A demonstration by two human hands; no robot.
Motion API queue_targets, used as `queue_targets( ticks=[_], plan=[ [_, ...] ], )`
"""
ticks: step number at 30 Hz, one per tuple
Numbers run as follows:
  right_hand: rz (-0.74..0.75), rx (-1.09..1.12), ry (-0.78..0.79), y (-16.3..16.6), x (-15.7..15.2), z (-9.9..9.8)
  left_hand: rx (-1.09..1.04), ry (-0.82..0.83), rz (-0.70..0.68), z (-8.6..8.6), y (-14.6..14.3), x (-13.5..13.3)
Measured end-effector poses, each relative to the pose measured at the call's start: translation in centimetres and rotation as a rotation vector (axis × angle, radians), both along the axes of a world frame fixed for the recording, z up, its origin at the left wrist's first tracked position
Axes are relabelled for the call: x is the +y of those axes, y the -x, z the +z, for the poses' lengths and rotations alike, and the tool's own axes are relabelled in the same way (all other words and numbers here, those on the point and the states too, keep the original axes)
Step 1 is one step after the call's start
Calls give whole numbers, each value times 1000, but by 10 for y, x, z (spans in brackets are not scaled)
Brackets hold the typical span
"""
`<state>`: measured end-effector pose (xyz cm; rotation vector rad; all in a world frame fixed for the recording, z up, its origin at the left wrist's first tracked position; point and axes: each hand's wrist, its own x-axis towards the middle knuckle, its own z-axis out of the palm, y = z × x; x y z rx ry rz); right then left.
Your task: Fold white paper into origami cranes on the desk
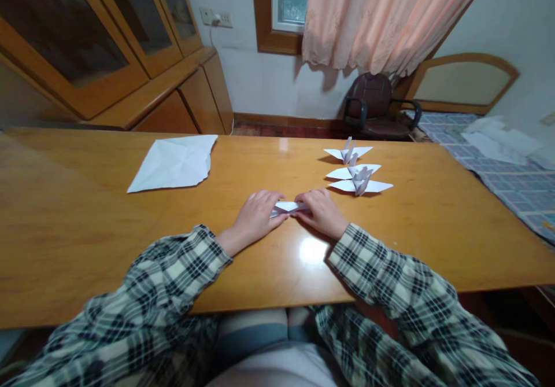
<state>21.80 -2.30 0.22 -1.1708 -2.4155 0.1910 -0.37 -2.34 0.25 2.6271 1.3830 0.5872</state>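
Note:
Between my two hands lies a small piece of folded white paper, close to the tabletop, with a triangular flap showing at its middle. My left hand grips its left end, fingers closed round it. The right end is pinched by my right hand, whose fingers hide that part of the paper. Beyond my right hand stand three white paper cranes with spread wings: a near crane, a middle crane just behind it, and a far crane.
A creased white paper sheet with one ragged edge lies at the back left of the wooden table. Past the table are a glass-fronted cabinet, an office chair and a bed on the right.

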Motion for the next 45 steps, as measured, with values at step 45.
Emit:
queue_targets(
  ticks=[45],
  plan=[
    [-359, 1178, 303, 47, 39, -14, -1146, 474, 118, -25, -49, 42]
  ],
)
